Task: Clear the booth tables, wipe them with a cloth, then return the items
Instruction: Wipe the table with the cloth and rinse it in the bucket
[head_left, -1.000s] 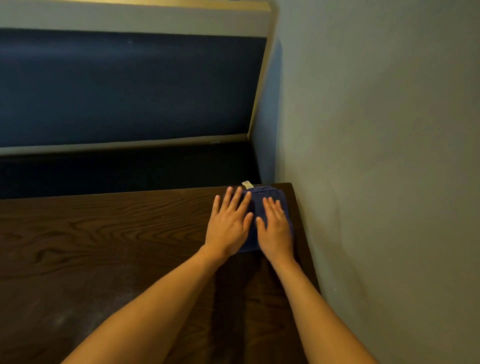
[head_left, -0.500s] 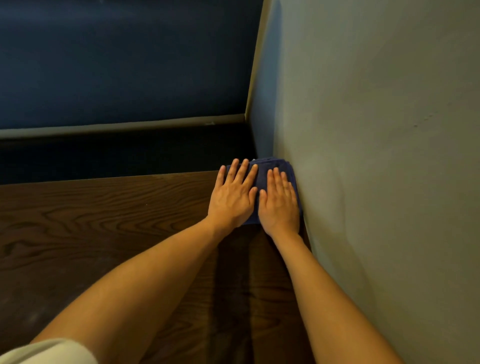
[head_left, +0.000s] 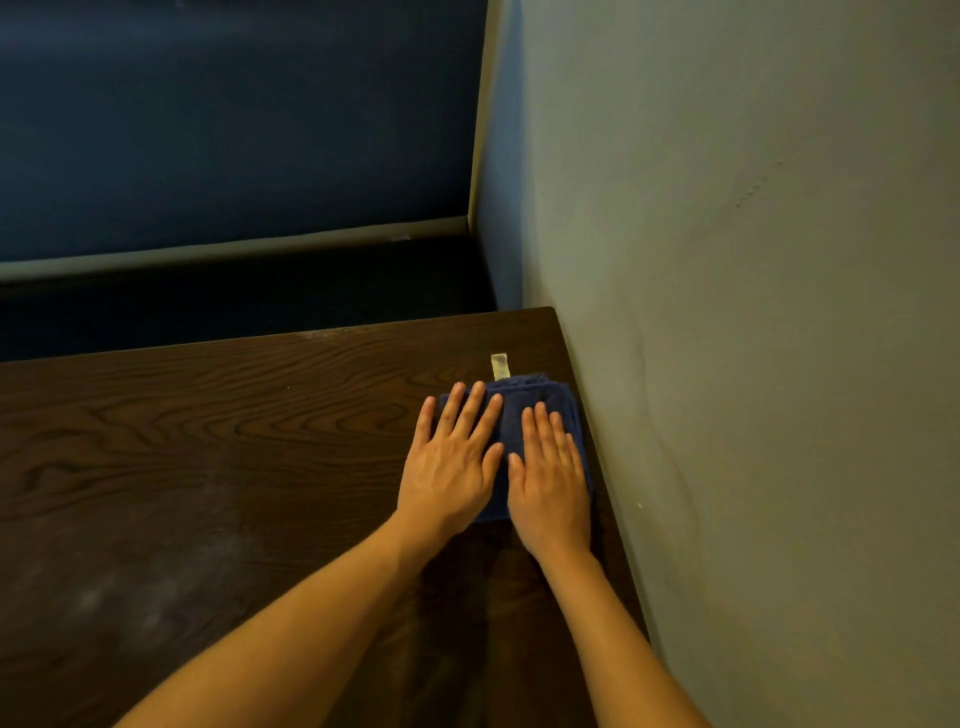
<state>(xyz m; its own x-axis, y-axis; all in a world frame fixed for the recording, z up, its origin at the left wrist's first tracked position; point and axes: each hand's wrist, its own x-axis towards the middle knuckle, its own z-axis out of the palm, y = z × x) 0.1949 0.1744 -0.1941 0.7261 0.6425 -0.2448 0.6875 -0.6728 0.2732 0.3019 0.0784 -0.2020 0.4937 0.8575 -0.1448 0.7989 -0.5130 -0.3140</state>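
Head view, looking down at the far right corner of a dark wood-grain counter (head_left: 218, 441) that meets a grey-green wall (head_left: 753, 312). A folded blue cloth (head_left: 524, 405) lies flat on the counter just beside the wall, a little short of the far edge. Its pale tag (head_left: 500, 366) sticks out past the far fold onto bare wood. Both hands lie palm-down on the cloth with fingers straight, side by side and nearly touching at the thumbs. The left hand (head_left: 454, 462) has its fingers slightly spread and covers the cloth's left part, the little finger reaching the cloth's left border. The right hand (head_left: 550, 473) keeps its fingers together on the cloth's right part, next to the wall. Neither hand curls round the cloth. Beyond the counter stands a blue booth seat (head_left: 234, 130) with pale piping. Faint pale smears mark the near left wood.
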